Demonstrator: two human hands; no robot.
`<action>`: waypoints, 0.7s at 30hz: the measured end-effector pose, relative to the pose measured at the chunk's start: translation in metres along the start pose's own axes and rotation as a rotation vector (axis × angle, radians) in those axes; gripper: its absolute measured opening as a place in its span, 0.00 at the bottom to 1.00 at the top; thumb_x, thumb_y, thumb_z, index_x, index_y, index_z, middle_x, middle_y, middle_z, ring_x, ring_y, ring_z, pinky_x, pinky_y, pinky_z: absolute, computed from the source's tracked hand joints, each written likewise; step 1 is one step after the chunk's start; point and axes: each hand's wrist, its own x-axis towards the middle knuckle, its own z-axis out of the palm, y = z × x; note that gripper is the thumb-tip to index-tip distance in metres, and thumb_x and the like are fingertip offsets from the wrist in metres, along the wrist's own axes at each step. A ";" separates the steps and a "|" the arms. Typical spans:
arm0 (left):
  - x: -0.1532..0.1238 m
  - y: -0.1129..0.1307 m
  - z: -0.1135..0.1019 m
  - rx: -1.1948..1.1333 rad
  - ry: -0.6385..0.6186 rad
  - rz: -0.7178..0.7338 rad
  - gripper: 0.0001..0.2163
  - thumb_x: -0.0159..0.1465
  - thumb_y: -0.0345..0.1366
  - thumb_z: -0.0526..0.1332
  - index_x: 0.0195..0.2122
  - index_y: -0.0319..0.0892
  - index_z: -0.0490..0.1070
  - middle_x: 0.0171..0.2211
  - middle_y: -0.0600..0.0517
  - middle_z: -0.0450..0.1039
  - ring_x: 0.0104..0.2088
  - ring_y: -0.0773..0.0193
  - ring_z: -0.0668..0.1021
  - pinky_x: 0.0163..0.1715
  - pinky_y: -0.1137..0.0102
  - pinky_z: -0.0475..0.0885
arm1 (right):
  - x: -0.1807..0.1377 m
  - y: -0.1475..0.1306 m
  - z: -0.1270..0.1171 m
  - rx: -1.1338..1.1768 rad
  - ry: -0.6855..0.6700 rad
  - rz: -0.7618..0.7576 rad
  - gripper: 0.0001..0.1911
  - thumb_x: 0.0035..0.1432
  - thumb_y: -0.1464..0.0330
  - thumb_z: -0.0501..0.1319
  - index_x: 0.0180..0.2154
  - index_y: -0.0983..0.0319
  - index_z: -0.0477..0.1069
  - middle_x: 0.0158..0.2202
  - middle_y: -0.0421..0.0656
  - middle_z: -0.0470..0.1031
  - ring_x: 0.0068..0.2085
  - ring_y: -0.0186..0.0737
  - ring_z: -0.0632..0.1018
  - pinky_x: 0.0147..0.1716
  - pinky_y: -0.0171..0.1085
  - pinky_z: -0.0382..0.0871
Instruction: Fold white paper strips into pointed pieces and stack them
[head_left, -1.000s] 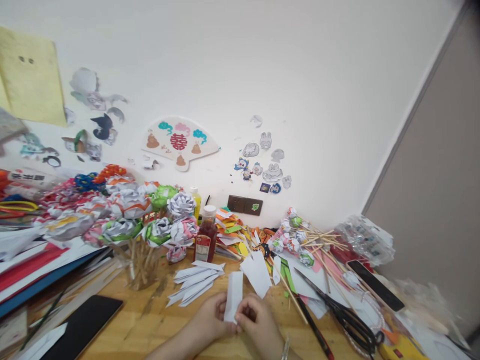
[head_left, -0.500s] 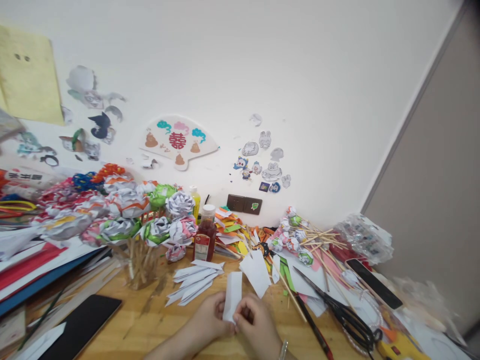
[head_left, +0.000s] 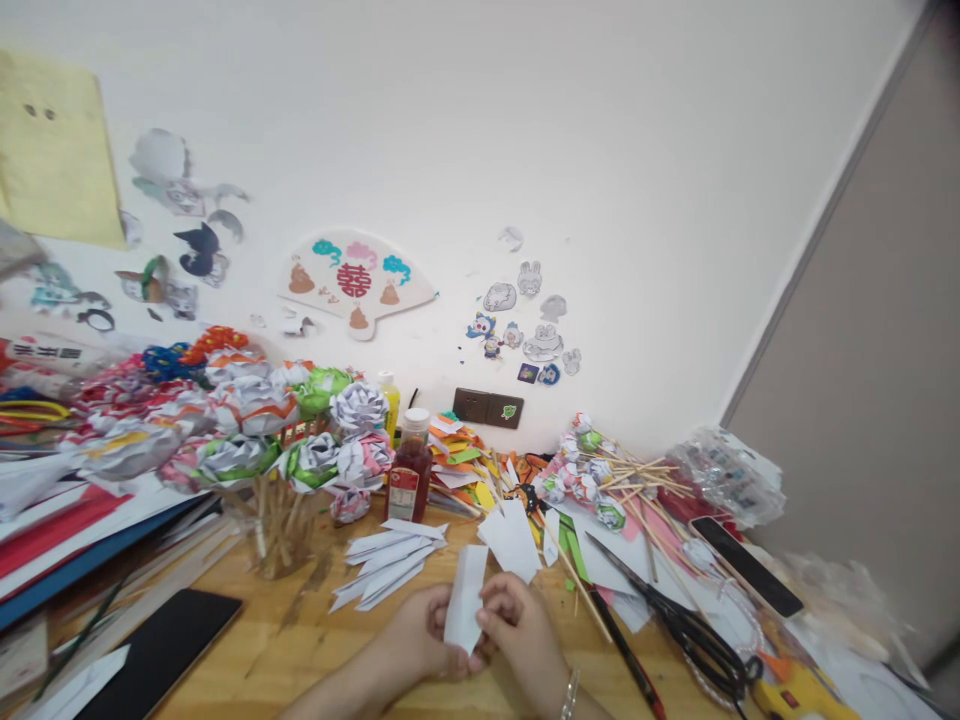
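Low in the middle of the head view, my left hand (head_left: pixel 420 635) and my right hand (head_left: pixel 517 630) pinch a narrow white paper strip (head_left: pixel 465 595) from both sides. The strip stands upright between the fingers, its lower end pointed and its top edge free. Just behind the hands on the wooden table (head_left: pixel 300 640) lie a fan of folded white paper pieces (head_left: pixel 390 565) and a larger folded white sheet (head_left: pixel 512 540).
A jar with paper flowers on sticks (head_left: pixel 285 470) stands at the left, next to a brown glue bottle (head_left: pixel 409 480). Black scissors (head_left: pixel 682 625), loose skewers with paper buds (head_left: pixel 607 485) and a phone (head_left: pixel 746 568) lie right. A second phone (head_left: pixel 161 650) lies front left.
My right thumb and fingers have slid up along the strip's right edge, and the strip has sunk slightly between the hands. The view has shifted a little.
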 end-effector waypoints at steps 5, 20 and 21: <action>-0.001 0.007 -0.001 -0.038 0.108 -0.004 0.14 0.38 0.33 0.67 0.26 0.36 0.68 0.24 0.51 0.73 0.27 0.62 0.73 0.28 0.71 0.65 | 0.002 -0.005 -0.004 -0.031 0.021 -0.049 0.12 0.52 0.60 0.52 0.28 0.63 0.61 0.17 0.37 0.67 0.17 0.30 0.67 0.16 0.28 0.56; 0.005 -0.006 -0.002 -0.287 -0.010 -0.143 0.22 0.47 0.56 0.54 0.31 0.41 0.66 0.22 0.52 0.71 0.21 0.66 0.73 0.18 0.76 0.63 | -0.003 -0.005 -0.003 -0.429 0.018 -0.340 0.08 0.50 0.67 0.54 0.22 0.62 0.61 0.24 0.37 0.60 0.27 0.33 0.64 0.27 0.31 0.57; 0.006 -0.006 -0.002 -0.293 -0.006 -0.155 0.25 0.46 0.58 0.51 0.32 0.41 0.65 0.23 0.52 0.72 0.21 0.65 0.74 0.18 0.76 0.63 | -0.003 -0.006 -0.004 -0.387 0.031 -0.318 0.09 0.52 0.65 0.52 0.23 0.62 0.60 0.23 0.37 0.60 0.27 0.33 0.64 0.27 0.31 0.58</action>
